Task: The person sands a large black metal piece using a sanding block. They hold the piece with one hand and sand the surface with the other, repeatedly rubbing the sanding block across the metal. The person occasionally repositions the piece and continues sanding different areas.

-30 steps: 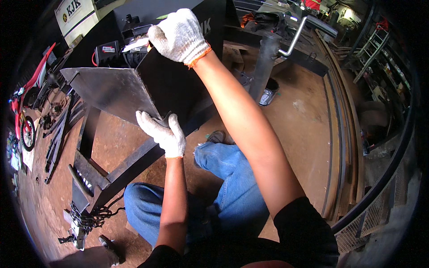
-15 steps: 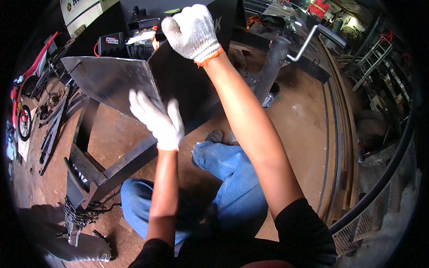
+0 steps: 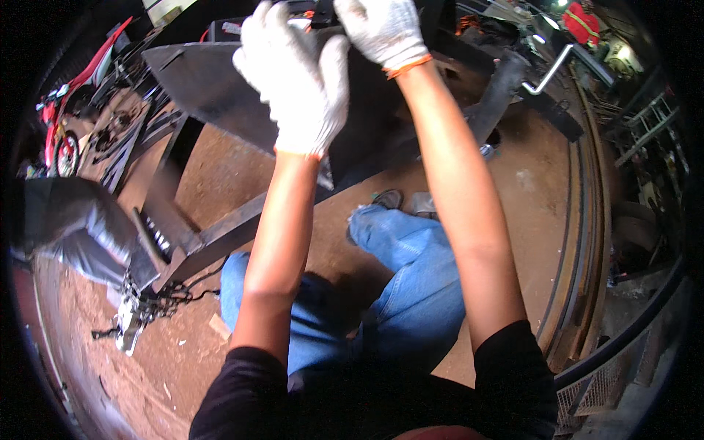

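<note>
My left hand (image 3: pixel 299 95), in a white knit glove, reaches up in front of a dark sheet-metal panel (image 3: pixel 209 81). Its fingers point away from me with the thumb apart, and nothing shows in it. Whether it touches the panel I cannot tell. Beside it, my right hand (image 3: pixel 389 33), gloved likewise with an orange cuff edge, is raised above the panel's dark right part. The picture's top edge cuts off its fingers, so what they hold, if anything, is hidden. Below the panel runs a dark steel frame (image 3: pixel 238 224).
A post with a crank handle (image 3: pixel 550 71) stands at the right. Chain (image 3: pixel 169 299) hangs from the frame's near-left corner, beside another person's grey trousers (image 3: pixel 95 231). A red motorbike (image 3: pixel 64 147) stands far left. Long metal bars (image 3: pixel 579 257) lie along the right.
My left hand has moved up and over the panel's edge. My right hand has shifted right in the picture. The view has turned, and the other person's legs show more at the left.
</note>
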A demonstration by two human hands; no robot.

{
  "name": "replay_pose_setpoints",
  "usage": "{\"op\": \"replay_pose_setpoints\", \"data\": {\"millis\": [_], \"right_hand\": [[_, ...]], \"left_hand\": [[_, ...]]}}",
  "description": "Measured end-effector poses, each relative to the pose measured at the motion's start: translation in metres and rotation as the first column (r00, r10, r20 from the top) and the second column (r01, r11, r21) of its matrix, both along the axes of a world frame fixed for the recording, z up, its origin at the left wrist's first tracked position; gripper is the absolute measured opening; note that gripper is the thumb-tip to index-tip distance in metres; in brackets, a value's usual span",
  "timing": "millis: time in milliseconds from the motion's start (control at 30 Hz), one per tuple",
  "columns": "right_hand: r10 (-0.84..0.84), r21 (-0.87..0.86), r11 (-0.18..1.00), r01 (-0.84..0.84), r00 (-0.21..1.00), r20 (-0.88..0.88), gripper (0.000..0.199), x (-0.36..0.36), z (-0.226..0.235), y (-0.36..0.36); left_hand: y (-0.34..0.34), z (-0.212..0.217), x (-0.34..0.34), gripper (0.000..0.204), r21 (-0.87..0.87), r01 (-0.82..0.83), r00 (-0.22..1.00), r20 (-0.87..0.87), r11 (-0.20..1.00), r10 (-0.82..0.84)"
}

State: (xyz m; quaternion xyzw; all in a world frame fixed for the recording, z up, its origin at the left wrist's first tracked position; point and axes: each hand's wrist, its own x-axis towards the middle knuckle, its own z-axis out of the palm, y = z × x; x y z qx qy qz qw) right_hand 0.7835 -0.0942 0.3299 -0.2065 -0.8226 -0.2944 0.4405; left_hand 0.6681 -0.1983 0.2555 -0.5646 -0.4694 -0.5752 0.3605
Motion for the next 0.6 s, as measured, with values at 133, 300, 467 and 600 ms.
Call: {"op": "replay_pose_setpoints", "data": {"millis": [133,300,467,600], "right_hand": [[-0.007,0.043,0.999,0.006,1.0,0.027,0.029,0.006,0.002,0.002],[0.316,0.043,0.945,-0.324,0.872,-0.374,0.022,0.006,-0.02,-0.018],[0.265,-0.163,0.686,-0.709,0.453,-0.851,0.036,0.015,-0.11,-0.061],[-0.006,-0.342,0.283,-0.896,0.354,-0.935,0.023,0.021,-0.174,-0.126]], "left_hand": [[-0.016,-0.064,0.005,0.083,-0.19,-0.013,0.998,0.063,0.982,0.025],[-0.031,-0.118,0.012,0.076,-0.217,0.071,0.977,0.211,0.974,-0.024],[-0.07,-0.111,-0.004,0.054,-0.307,0.387,0.849,0.487,0.87,-0.206],[-0.096,-0.098,-0.006,0.057,-0.485,0.348,0.878,0.468,0.803,-0.099]]}}
